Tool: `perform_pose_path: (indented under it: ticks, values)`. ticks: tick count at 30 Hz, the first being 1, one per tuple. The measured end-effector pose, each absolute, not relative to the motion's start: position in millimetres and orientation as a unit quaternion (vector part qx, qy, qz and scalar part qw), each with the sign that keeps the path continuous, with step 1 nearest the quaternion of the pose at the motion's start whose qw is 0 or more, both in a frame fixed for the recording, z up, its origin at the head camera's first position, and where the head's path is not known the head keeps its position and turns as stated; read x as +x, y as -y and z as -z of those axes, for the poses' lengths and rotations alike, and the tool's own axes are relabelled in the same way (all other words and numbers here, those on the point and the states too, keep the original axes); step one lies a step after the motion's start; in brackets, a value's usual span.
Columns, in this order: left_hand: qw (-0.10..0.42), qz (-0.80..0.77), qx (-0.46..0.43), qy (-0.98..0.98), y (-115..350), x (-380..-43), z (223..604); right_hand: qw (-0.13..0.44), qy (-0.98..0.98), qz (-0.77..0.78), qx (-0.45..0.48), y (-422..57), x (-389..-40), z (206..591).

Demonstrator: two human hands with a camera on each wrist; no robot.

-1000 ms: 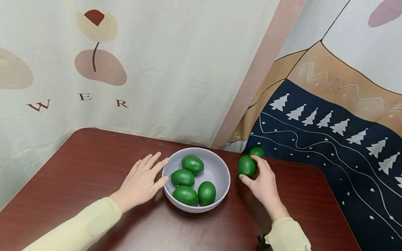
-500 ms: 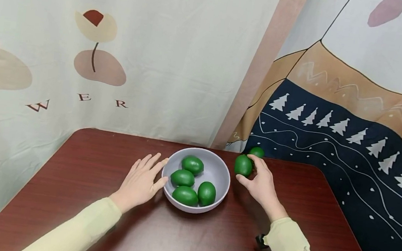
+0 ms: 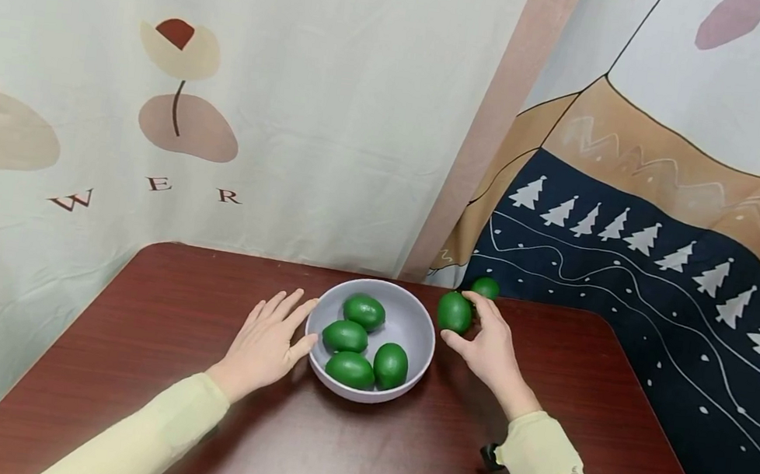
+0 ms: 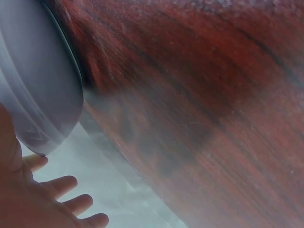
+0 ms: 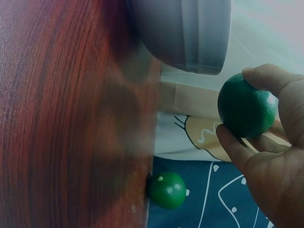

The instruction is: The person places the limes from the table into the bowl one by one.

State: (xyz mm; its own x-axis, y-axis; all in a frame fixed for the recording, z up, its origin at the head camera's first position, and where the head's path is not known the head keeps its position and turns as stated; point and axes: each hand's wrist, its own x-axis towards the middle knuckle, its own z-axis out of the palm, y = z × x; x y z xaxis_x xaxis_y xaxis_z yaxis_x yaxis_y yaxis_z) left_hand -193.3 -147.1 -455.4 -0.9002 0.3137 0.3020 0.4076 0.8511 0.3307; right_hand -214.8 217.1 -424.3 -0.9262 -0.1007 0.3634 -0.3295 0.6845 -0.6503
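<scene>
My right hand [image 3: 492,353] holds a green lime [image 3: 453,313] between thumb and fingers, just right of the bowl. In the right wrist view this lime [image 5: 244,107] is raised off the tabletop, about level with the bowl's rim. A grey-lilac bowl [image 3: 416,322] stands upright with several limes inside, one of them a lime [image 3: 391,365] at its right side. My left hand [image 3: 262,346] lies along the bowl's left side, fingers extended, with thumb and index fingertip at the rim. The left wrist view shows the fingers spread beside the bowl's outer wall [image 4: 42,66].
Another lime [image 3: 486,287] rests near the table's back edge, behind the right hand. The dark red wooden table [image 3: 354,461] has its back edge against a pale printed curtain [image 3: 331,106]. A navy cloth with white trees [image 3: 626,296] hangs at the right.
The right hand has moved slightly left with the lime, closer to the bowl and away from the lime at the back. The left hand and bowl stay as they were.
</scene>
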Motion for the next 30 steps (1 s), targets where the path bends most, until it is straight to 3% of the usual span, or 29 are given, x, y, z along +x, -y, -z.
perform_pose_path:
  ticks: [30]
  values:
    - [0.113,0.196,-0.185,0.956,146,-192,454,0.131,0.899,-0.381,0.171,-200,-210,419]
